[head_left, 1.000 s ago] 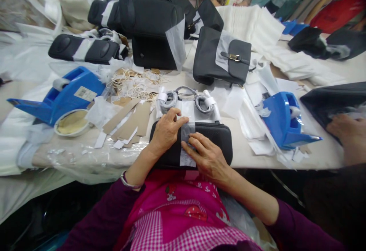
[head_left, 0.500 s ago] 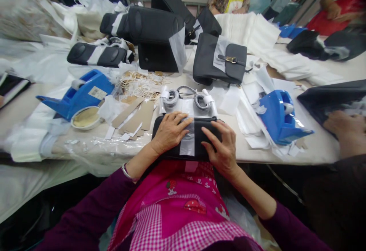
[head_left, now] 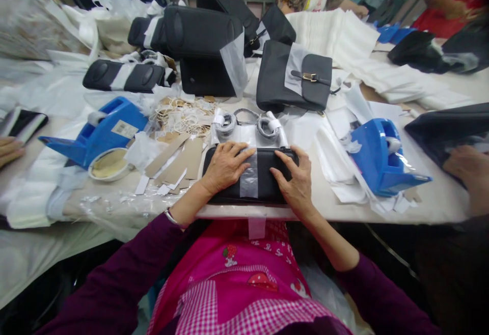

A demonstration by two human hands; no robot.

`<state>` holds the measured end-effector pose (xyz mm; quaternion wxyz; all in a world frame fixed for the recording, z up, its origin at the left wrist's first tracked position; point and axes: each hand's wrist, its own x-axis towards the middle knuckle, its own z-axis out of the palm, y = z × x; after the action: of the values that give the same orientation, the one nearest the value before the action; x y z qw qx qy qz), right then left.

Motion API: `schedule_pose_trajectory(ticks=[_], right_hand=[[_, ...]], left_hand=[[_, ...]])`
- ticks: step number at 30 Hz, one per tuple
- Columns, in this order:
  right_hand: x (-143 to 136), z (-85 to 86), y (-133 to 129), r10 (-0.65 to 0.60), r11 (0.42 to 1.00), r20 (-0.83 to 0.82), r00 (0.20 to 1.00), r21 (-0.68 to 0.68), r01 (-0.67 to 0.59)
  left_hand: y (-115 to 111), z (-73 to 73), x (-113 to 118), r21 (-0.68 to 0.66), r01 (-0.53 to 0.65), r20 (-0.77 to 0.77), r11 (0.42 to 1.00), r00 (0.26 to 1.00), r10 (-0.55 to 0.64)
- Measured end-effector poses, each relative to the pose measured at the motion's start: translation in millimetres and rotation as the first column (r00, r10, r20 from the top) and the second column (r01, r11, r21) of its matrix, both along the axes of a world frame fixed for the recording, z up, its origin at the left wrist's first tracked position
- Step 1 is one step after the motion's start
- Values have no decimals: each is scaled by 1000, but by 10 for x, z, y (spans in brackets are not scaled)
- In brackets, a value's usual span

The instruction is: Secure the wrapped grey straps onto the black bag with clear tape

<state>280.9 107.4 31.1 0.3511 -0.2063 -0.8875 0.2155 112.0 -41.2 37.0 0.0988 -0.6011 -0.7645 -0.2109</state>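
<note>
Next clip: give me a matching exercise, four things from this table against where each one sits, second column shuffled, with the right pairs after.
Things
1. black oblong pouch with a clear tape strip
2. round white tape roll
3. dark grey bag with a gold buckle
4. blue plastic tape dispenser with a label

Places
A. behind the wrapped grey straps
B. under the left hand and right hand
C. far left of the pouch, at the back
D. just in front of that dispenser

Pairs: 1-B, 2-D, 3-A, 4-C

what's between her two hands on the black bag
In the head view, a strip of translucent white paper crosses the black bag between the left hand and the right hand, its end hanging over the table edge.
</note>
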Motion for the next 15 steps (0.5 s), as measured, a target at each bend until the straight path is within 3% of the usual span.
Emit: schedule_pose_trajectory(ticks=[4,15], right_hand=[[-101,-45,39,-11,1000,-20,1000,-5,11],[-75,-123,52,9,1000,-55,998,-14,-10]], left_hand=[[63,24,-39,-6,-27,-22,1000,999,27],[-14,1,285,-21,-197,-113,980,975,193]])
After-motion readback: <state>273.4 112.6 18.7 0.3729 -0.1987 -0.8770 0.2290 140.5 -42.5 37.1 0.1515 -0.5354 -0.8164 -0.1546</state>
